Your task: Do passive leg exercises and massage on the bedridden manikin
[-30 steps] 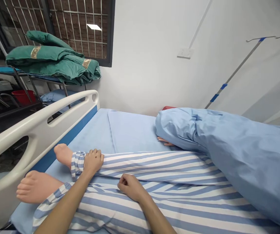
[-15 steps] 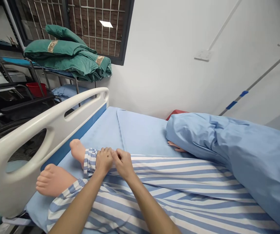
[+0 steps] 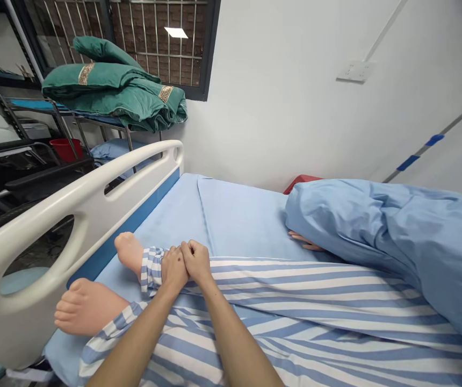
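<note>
A mannequin in blue-and-white striped trousers [image 3: 295,274] lies on the bed, its smooth bare feet [image 3: 89,306] near the footboard. Just above the far ankle, my left hand [image 3: 174,267] is wrapped over the lower trouser leg. Right beside it and touching it, my right hand [image 3: 196,262] is closed round the same leg, knuckles up. The undersides of both grips are hidden. The near leg lies below my forearms. A light blue quilt [image 3: 416,236] covers the upper body, and the mannequin's hand [image 3: 305,241] pokes out from under its edge.
A cream footboard [image 3: 142,161] with cut-out handles closes off the bed's left end. Behind it are a wheelchair [image 3: 45,180], a red bucket [image 3: 66,149] and folded green bedding [image 3: 110,88] on a rack. A pole with blue bands [image 3: 408,163] leans at the right by the wall.
My right hand has drawn slightly closer against my left on the lower leg. The view has shifted a little, so the quilt and wall socket appear farther right.
</note>
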A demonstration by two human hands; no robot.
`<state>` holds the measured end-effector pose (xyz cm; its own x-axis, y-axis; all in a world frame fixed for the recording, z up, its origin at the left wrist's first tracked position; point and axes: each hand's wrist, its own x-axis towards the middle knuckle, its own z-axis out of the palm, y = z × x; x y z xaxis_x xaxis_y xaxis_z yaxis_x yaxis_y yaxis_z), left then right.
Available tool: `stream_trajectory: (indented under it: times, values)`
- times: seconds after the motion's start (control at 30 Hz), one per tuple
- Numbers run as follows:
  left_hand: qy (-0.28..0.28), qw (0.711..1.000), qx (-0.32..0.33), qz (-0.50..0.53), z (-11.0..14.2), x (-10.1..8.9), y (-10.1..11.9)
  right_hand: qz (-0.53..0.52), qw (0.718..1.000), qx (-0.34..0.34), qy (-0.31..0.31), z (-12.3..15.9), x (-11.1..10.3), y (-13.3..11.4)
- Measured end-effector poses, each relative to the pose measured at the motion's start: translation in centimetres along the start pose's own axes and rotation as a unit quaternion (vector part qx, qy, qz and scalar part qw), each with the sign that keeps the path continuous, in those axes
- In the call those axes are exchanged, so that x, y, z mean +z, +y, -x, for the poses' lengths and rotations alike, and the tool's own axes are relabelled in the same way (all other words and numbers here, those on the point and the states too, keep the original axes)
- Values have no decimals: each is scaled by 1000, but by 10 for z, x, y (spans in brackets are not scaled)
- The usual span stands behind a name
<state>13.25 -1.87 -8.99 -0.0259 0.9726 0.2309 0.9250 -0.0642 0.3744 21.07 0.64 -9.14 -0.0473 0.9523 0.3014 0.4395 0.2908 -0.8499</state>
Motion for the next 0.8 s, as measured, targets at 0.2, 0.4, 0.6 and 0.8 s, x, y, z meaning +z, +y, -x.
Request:
stream_trajectory:
  times: [0.2,0.4,0.6,0.8]
  values:
    - [34,941,-96,324,-20,-22,9,-160,986,49,29,-8,-8,-3]
    - [96,913,-112,380,-27,-9,17,-220,973,64,34,-11,-9,-1]
    - [73,969,-101,215,-18,9,12,-165,983,58,55,-10,-5,2]
    - [55,974,-121,185,-18,5,13,-153,984,63,67,-8,-3,-1]
